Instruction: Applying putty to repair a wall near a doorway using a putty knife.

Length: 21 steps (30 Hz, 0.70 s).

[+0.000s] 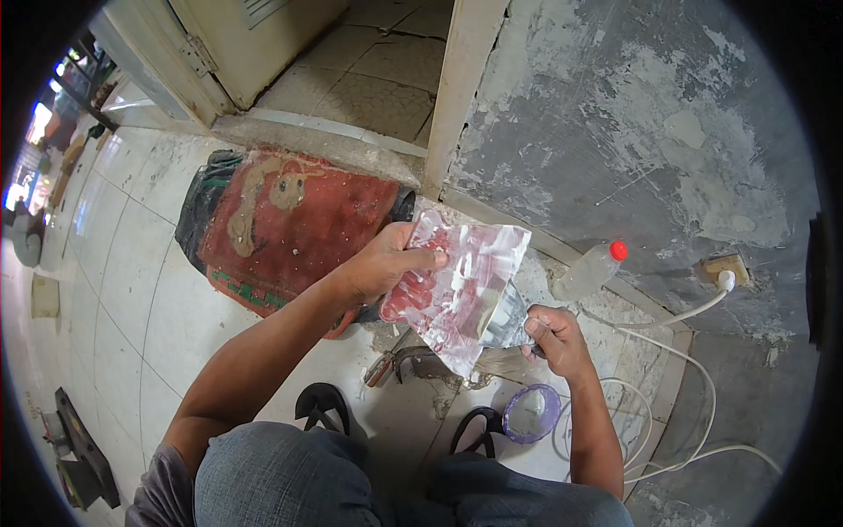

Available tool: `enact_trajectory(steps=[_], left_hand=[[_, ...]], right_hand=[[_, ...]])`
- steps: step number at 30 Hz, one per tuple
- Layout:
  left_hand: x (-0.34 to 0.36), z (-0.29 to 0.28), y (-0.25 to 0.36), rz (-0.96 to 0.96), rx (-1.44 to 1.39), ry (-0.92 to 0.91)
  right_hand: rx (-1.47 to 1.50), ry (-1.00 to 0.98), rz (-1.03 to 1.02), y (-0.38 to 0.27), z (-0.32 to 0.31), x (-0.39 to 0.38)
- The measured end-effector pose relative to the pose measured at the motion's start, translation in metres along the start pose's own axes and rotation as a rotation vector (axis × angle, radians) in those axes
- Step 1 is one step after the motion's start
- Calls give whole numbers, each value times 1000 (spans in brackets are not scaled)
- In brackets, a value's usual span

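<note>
My left hand [391,262] grips the upper left edge of a pinkish-red plastic sheet [457,279], thumb on top. White paste is smeared over it in streaks. In my right hand [560,341] is a putty knife [506,321], its wide metal blade slanted against the sheet's lower right part. The fingers wrap its handle and hide most of it. Both hands are above the floor, ahead of my knees. Beneath the sheet, partly covered by it, lies a hand tool with an orange-red handle [379,370].
A clear bottle with a red cap [588,270] stands by the patched grey wall [562,114]. A purple bowl [557,411] sits near my right sandal [474,430]. White cable [713,386] runs from a wall socket [733,270]. A dirty red mat [307,228] lies before the doorway.
</note>
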<state>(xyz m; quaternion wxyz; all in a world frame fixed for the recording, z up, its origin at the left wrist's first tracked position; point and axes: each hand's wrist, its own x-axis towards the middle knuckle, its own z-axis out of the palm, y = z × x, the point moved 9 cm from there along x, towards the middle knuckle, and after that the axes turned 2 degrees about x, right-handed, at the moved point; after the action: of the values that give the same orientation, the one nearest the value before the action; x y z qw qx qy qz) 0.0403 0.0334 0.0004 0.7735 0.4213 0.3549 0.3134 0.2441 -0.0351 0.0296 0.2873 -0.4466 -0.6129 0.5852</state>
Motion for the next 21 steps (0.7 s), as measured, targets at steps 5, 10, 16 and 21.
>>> enact_trajectory(steps=[5, 10, 16, 21], left_hand=[[-5, 12, -1, 9, -37, -76], [-6, -3, 0, -1, 24, -56], [-2, -8, 20, 147, 49, 101], [-8, -12, 19, 305, 81, 278]], right_hand=[[-156, 35, 35, 14, -4, 1], [-293, 72, 105, 27, -24, -13], [-143, 452, 340, 28, -38, -64], [198, 581, 272, 14, 21, -70]])
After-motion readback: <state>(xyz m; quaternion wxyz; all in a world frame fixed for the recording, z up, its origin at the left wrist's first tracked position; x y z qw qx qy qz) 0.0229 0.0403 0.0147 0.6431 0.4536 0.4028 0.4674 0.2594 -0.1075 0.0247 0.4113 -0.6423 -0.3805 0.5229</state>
